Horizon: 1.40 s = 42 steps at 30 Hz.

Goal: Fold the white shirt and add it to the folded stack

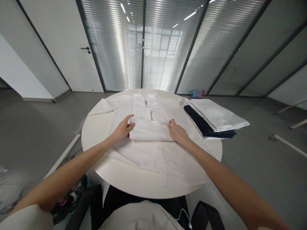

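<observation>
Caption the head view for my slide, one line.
Left hand and right hand hold folded white cloth over a spread shirt.

Pale shirt (141,216) (short sleeves (32,218))

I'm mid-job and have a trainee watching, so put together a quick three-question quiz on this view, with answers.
1. Multiple choice: where is the dark cloth?
A) on the floor
B) in the stack at the right of the table
C) at the table's left

2. True or false: the left hand and the right hand both touch the folded white cloth.

3. Fill the gap: the top cloth of the stack is ____ in colour.

Key: 1) B; 2) true; 3) white.
</observation>
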{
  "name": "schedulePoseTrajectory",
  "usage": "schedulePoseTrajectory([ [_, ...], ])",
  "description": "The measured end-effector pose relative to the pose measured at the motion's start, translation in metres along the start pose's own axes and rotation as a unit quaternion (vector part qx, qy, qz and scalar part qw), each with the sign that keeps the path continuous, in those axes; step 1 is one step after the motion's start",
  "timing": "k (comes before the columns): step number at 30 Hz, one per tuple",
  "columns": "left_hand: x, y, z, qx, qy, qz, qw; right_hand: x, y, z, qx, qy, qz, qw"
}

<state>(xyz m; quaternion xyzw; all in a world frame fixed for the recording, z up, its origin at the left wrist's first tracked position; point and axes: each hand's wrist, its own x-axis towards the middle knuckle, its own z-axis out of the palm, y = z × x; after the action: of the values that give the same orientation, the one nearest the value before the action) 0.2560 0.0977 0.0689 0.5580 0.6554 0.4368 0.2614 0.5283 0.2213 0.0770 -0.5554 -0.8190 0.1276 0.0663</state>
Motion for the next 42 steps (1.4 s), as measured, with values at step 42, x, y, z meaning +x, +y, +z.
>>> schedulePoseTrajectory([
  [42, -0.029, 0.004, 0.029, 0.128, 0.125, 0.116, 0.977, -0.057, -0.022, 0.021, -0.048, 0.078, -0.363, 0.927],
])
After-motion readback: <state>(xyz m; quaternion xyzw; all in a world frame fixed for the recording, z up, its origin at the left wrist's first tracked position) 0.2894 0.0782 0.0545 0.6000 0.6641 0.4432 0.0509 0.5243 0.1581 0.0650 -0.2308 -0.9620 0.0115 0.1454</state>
